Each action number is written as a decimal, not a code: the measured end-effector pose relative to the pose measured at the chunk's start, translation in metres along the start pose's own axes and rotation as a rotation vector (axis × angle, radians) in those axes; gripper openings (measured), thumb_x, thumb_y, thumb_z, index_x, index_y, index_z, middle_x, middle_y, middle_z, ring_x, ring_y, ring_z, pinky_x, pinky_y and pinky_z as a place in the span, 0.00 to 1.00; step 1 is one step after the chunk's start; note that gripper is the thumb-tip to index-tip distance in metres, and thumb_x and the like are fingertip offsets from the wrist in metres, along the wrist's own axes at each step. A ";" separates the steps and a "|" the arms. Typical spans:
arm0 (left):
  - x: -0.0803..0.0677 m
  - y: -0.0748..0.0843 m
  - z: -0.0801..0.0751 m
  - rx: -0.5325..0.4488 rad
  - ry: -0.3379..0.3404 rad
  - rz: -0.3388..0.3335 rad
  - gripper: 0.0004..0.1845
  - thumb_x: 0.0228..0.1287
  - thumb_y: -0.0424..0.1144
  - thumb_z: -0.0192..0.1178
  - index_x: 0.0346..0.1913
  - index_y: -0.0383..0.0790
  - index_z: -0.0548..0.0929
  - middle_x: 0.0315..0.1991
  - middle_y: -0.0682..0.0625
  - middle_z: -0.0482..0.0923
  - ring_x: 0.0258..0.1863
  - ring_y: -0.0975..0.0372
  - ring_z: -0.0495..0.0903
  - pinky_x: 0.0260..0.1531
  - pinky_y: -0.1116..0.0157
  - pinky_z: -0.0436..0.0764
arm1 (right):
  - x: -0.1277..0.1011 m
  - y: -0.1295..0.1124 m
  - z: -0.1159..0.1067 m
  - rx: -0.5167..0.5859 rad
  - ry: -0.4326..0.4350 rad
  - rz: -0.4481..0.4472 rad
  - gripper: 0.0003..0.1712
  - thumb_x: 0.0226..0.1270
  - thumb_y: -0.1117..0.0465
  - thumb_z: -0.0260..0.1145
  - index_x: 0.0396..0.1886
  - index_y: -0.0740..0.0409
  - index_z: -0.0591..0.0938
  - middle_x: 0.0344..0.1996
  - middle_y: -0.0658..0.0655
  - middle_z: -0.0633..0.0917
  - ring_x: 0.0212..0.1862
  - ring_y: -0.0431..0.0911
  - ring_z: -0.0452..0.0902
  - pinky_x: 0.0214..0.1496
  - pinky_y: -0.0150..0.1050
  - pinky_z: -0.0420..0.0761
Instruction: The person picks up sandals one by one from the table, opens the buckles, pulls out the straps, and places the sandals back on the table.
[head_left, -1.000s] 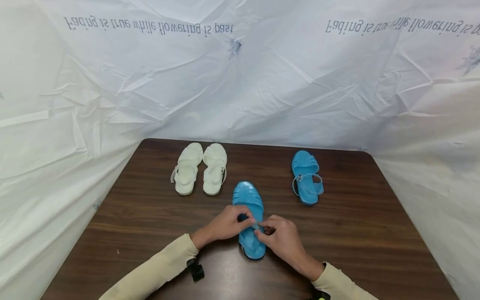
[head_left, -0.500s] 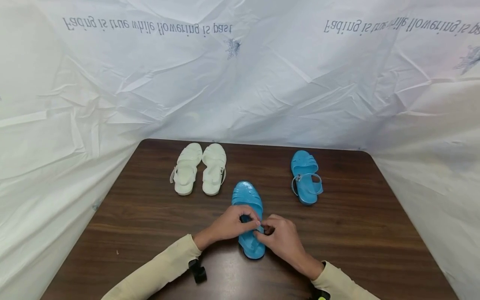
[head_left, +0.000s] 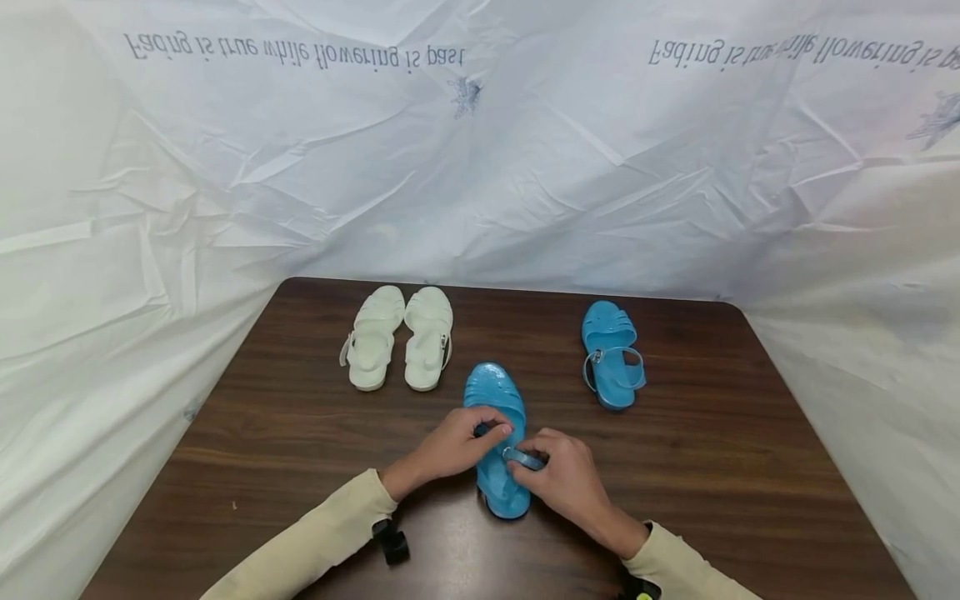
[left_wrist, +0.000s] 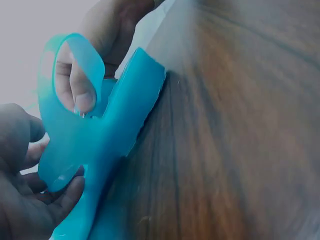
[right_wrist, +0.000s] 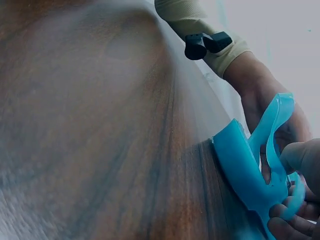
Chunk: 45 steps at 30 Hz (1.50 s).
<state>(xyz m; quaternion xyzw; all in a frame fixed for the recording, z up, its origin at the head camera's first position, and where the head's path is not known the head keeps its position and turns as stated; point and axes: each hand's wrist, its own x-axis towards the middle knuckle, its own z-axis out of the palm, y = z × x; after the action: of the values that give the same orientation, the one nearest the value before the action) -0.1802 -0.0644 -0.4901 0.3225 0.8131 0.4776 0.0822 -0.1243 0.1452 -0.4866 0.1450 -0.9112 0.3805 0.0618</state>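
A glossy blue sandal [head_left: 495, 387] lies toe away from me at the front middle of the table. My left hand [head_left: 457, 442] grips its left side; in the left wrist view, left-hand fingers [left_wrist: 60, 200] wrap the sandal's side wall. The left thumb and index tip hover over the footbed. On the right, my right hand [head_left: 562, 471] pinches the ankle strap [head_left: 523, 457], whose bent end stands out near the buckle. In the right wrist view the strap end [right_wrist: 297, 200] curls below the right-hand fingertips. The buckle is mostly hidden by fingers.
A matching blue sandal [head_left: 611, 354] stands at the back right, its strap looped. Two white sandals, one on the left [head_left: 375, 337] and one beside it [head_left: 429, 337], sit at the back left. White plastic sheeting [head_left: 480, 167] surrounds the dark wooden table [head_left: 712, 467].
My left thumb and index finger moved to the right to meet the right fingertips at the strap, then drew back left. The strap now shows in the right fingers.
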 end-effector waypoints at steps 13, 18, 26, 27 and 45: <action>0.002 0.000 -0.010 0.199 -0.095 0.001 0.11 0.77 0.44 0.58 0.49 0.46 0.90 0.42 0.58 0.86 0.39 0.71 0.80 0.39 0.71 0.80 | -0.001 -0.003 -0.002 0.028 -0.001 0.058 0.07 0.58 0.56 0.80 0.34 0.44 0.88 0.27 0.37 0.79 0.31 0.31 0.75 0.34 0.31 0.79; 0.002 0.000 -0.010 0.010 -0.068 -0.085 0.09 0.75 0.42 0.61 0.48 0.45 0.89 0.43 0.58 0.86 0.40 0.70 0.82 0.39 0.68 0.82 | 0.001 -0.003 -0.003 0.004 -0.005 0.047 0.10 0.59 0.48 0.80 0.36 0.43 0.88 0.29 0.38 0.79 0.32 0.32 0.75 0.34 0.31 0.78; 0.006 0.002 -0.005 -0.248 -0.023 -0.164 0.10 0.73 0.39 0.63 0.49 0.37 0.88 0.42 0.48 0.86 0.29 0.59 0.80 0.25 0.66 0.80 | 0.005 -0.006 0.000 0.036 0.033 0.049 0.07 0.61 0.52 0.79 0.36 0.43 0.88 0.29 0.37 0.81 0.31 0.32 0.77 0.33 0.31 0.79; 0.006 0.003 -0.005 -0.256 -0.018 -0.166 0.10 0.73 0.39 0.63 0.49 0.37 0.88 0.42 0.48 0.86 0.29 0.59 0.80 0.24 0.66 0.80 | 0.005 -0.007 0.000 0.041 0.042 0.048 0.07 0.61 0.52 0.79 0.36 0.44 0.88 0.28 0.36 0.81 0.30 0.31 0.77 0.33 0.31 0.79; 0.007 0.009 0.000 -0.275 0.088 -0.137 0.05 0.70 0.37 0.66 0.42 0.39 0.87 0.40 0.47 0.87 0.22 0.64 0.76 0.23 0.68 0.77 | 0.004 -0.008 0.010 -0.072 0.042 -0.019 0.05 0.64 0.55 0.75 0.30 0.48 0.87 0.20 0.42 0.74 0.23 0.33 0.65 0.24 0.30 0.67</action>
<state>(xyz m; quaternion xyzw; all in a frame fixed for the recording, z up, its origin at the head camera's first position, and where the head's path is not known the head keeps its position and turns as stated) -0.1817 -0.0568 -0.4815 0.2308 0.7630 0.5913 0.1220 -0.1261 0.1318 -0.4869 0.1435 -0.9214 0.3497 0.0897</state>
